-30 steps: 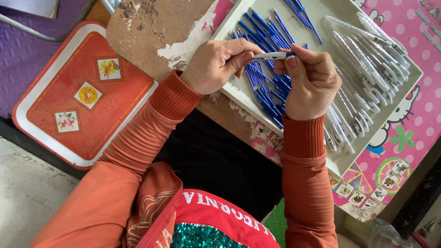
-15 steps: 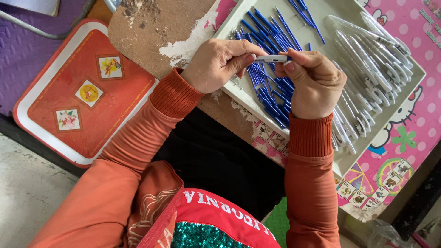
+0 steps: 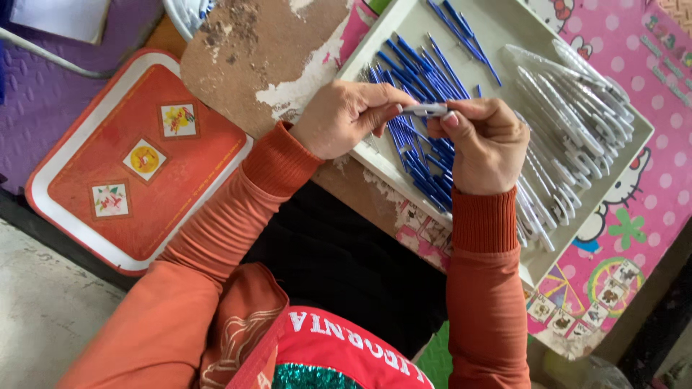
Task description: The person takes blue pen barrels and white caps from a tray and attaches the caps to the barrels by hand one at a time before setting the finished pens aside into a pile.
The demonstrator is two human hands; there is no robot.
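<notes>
Both hands meet over a white tray. My left hand and my right hand pinch the two ends of one clear pen barrel, held level between them. Under the hands lies a heap of blue pen refills. To the right in the same tray lies a pile of clear and white pen barrels. My orange sleeves reach up from the bottom of the view.
The tray rests on a worn table with a pink dotted cartoon cover and a bare brown patch. A red tray with three small pictures sits at the left on purple foam matting.
The hands have drawn slightly closer together on the pen barrel; the blue tip visible at the right hand earlier is no longer seen. Little else has moved.
</notes>
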